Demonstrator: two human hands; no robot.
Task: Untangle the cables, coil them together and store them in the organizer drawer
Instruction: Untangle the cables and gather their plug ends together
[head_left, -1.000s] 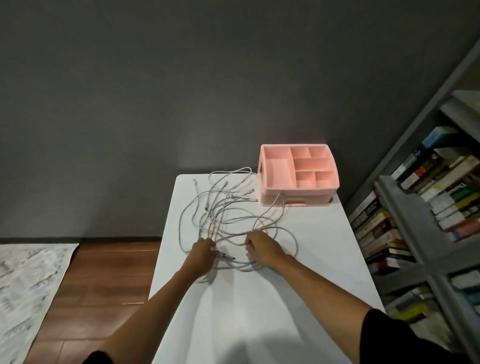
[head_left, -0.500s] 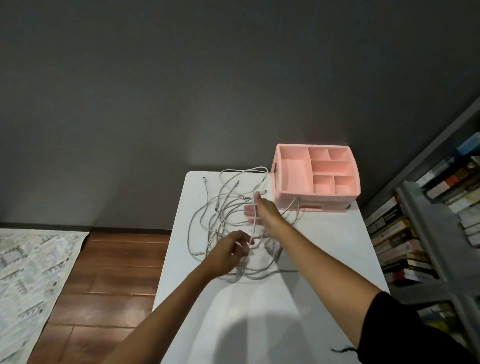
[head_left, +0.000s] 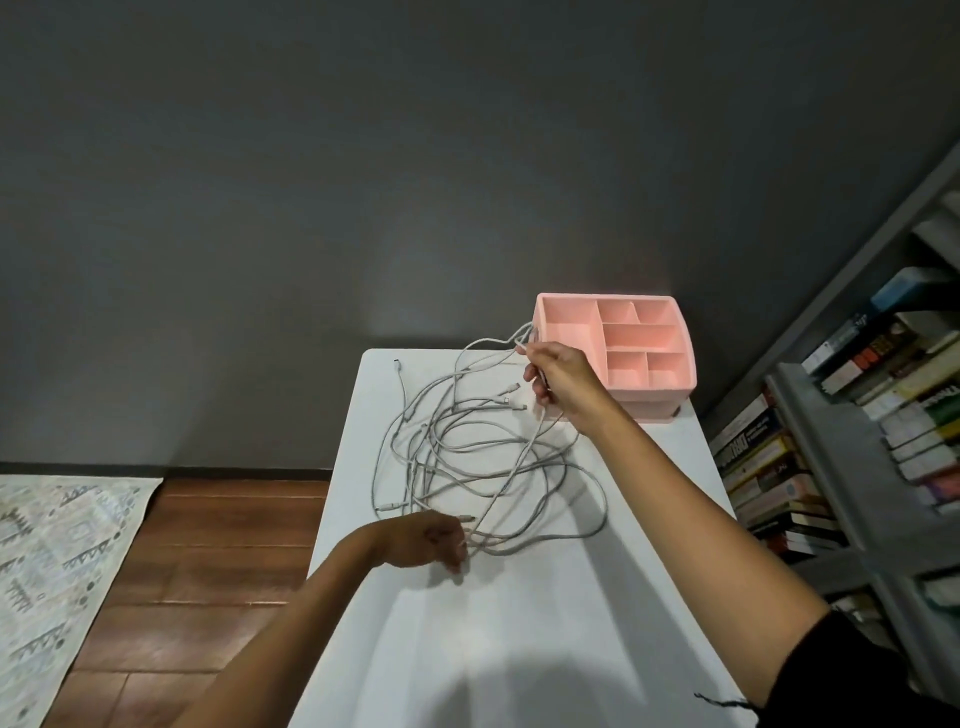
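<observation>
A tangle of several white cables (head_left: 467, 457) lies spread over the far half of the white table (head_left: 519, 623). My right hand (head_left: 563, 382) is raised above the table's far end, fingers curled round one cable strand that runs down into the tangle. My left hand (head_left: 428, 538) rests low at the near edge of the tangle, fingertips pinching cable ends against the table. The pink organizer (head_left: 670, 364) with open top compartments stands at the far right corner, just behind my right hand. Its drawer front is mostly hidden by my right hand.
A grey bookshelf (head_left: 841, 447) full of books stands close to the table's right side. Wooden floor (head_left: 197, 571) and a patterned rug (head_left: 57, 571) lie to the left. A dark wall is behind the table.
My right hand has risen and moved farther toward the organizer, lifting one cable strand out of the tangle. My left hand dropped lower and stays at the near edge of the cables.
</observation>
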